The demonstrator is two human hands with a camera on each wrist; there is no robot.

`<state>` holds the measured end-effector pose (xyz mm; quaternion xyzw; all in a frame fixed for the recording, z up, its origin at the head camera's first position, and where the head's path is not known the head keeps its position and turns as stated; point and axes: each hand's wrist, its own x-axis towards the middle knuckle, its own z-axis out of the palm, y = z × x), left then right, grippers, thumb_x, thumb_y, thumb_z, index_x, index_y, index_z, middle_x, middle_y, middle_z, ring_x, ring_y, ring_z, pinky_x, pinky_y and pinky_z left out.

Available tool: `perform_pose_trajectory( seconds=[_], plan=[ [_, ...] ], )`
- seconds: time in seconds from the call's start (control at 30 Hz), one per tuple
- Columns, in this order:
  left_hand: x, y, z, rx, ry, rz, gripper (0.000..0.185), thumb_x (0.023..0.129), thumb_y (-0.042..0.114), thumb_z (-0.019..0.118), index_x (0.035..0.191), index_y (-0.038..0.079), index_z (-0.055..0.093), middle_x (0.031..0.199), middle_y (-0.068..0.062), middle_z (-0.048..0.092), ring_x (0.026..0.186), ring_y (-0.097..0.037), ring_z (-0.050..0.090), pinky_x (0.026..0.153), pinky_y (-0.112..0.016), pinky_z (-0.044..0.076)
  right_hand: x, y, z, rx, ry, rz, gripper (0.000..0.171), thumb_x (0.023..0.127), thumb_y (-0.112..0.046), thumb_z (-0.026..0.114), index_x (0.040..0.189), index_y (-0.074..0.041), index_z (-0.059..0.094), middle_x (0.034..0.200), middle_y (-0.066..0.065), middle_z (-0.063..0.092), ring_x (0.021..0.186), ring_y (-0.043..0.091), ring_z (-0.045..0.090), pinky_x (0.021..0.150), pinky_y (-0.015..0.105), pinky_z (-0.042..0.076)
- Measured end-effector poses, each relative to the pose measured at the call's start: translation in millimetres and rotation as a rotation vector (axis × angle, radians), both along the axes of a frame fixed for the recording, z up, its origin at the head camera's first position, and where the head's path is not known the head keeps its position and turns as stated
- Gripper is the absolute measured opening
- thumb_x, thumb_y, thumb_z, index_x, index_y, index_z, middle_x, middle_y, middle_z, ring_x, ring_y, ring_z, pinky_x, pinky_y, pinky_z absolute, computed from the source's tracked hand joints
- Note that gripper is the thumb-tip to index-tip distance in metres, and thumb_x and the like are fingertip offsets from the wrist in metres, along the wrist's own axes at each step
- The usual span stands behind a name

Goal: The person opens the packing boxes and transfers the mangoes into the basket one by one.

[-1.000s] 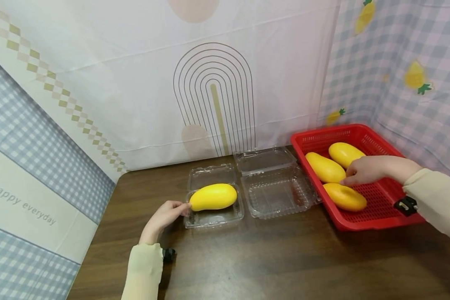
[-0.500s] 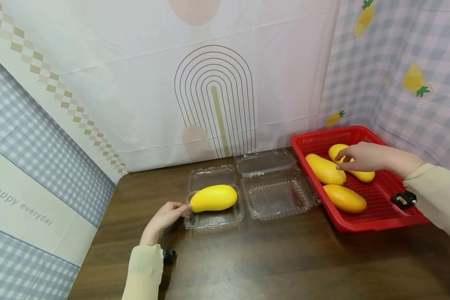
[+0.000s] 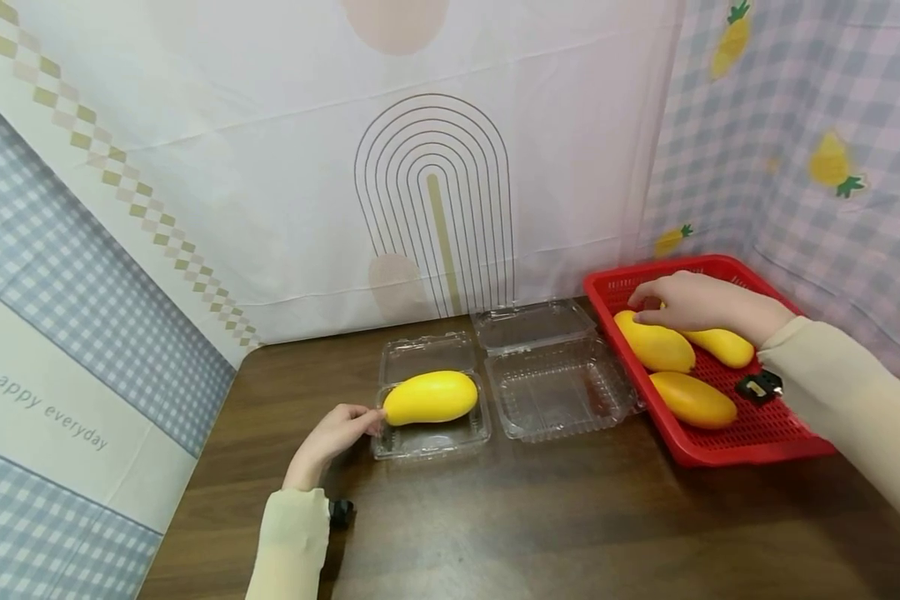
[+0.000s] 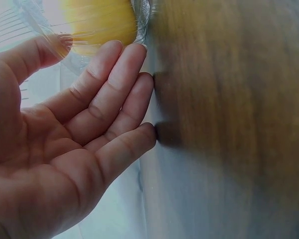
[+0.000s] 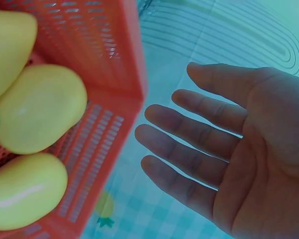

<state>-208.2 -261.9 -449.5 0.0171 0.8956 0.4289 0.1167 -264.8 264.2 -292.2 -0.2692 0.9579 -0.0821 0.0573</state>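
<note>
Spanning the foreground, the brown wooden table (image 3: 540, 533) carries everything, with patterned cloth backdrops (image 3: 285, 167) hung behind its far and right edges. At the far right corner sits the red perforated basket (image 3: 765, 429), holding three yellow mangoes: one near its left wall (image 3: 656, 346), one further back (image 3: 723, 346) and one toward the near edge (image 3: 693, 400). Just left of the basket lies an open, clear plastic clamshell box (image 3: 558, 392), its lid folded back toward the far edge. Beside that, toward the table's middle, a smaller open clamshell box (image 3: 427, 437) holds a fourth mango (image 3: 431, 397).

Over the basket's far left corner hovers the right hand (image 3: 690, 302), fingers spread and relaxed in the wrist view, gripping nothing, fingertips just above the left mango. At the small box's left end rests the left hand (image 3: 333, 433), fingers straight and together, tips touching the box rim beside the mango, not pinching it.
</note>
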Motion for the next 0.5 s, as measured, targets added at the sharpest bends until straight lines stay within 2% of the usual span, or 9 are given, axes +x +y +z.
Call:
perform_pose_trajectory(
  seconds=[0.27, 0.5],
  plan=[
    [-2.9, 3, 0.3, -0.012, -0.001, -0.001, 0.04, 0.1, 0.039, 0.061, 0.089, 0.004, 0.075, 0.089, -0.003, 0.073, 0.093, -0.02, 0.065, 0.095, -0.047, 0.046, -9.3, -28, 5.6, -0.021, -0.011, 0.046, 0.029, 0.096, -0.021, 0.068, 0.119, -0.002, 0.07, 0.111, 0.011, 0.071, 0.098, 0.028, 0.067, 0.087, 0.052, 0.053],
    [-5.8, 3, -2.0, -0.005, 0.003, -0.002, 0.039, 0.1, 0.039, 0.061, 0.089, 0.003, 0.074, 0.088, -0.003, 0.072, 0.093, -0.021, 0.065, 0.096, -0.048, 0.046, -18.4, -61, 6.3, -0.023, 0.027, 0.076, 0.028, 0.095, -0.024, 0.07, 0.115, -0.003, 0.07, 0.1, 0.006, 0.071, 0.086, 0.021, 0.065, 0.082, 0.047, 0.055]
  ],
)
